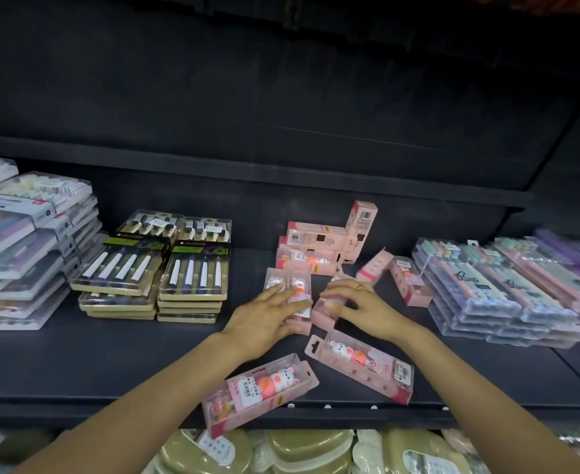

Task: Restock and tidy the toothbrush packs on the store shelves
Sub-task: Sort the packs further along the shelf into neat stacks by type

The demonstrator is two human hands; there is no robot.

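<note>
You're working mid-shelf (pixel 110 354): left hand (pixel 264 316) lying flat, released, on two side-by-side pink kids' toothbrush packs (pixel 288 285), right hand (pixel 357 302) grasping another pink pack (pixel 326 311). Side stacks are sitting tidy; two loose packs (pixel 360 366) are lying at the front edge, more scattered toward the back, still needing sorting.

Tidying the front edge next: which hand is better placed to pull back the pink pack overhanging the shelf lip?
Likely left: the overhanging pink pack lies just below the left hand; the right hand is farther off.
</note>
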